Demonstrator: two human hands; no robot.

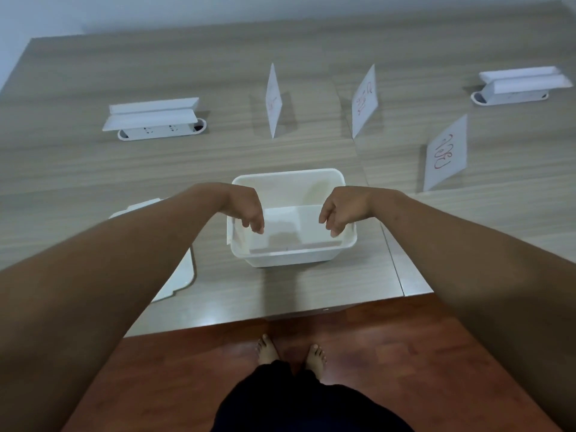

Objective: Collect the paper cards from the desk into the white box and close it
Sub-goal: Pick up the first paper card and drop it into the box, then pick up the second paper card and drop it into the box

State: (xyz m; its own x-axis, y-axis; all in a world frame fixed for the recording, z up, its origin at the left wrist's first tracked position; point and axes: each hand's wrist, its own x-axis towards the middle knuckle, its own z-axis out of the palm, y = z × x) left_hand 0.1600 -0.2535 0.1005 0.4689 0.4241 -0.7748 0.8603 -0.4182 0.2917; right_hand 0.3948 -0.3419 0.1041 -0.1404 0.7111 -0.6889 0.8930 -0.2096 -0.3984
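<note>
— Hovering over the open white box (339, 185), the left hand (246, 210) and right hand (339, 212) hang with fingers curled loosely downward, grasping nothing.

— And the box?

— Near the desk's (93, 169) front edge, with white paper lying flat inside it (how many sheets, I cannot tell). Its lid (182, 275) lies flat to the left, partly hidden under the left forearm.

— The cards?

— Three folded paper cards stand beyond the box: the centre card (273, 99), the second card (364, 101), and the right card (446, 154) toward the right edge, each with red writing.
</note>
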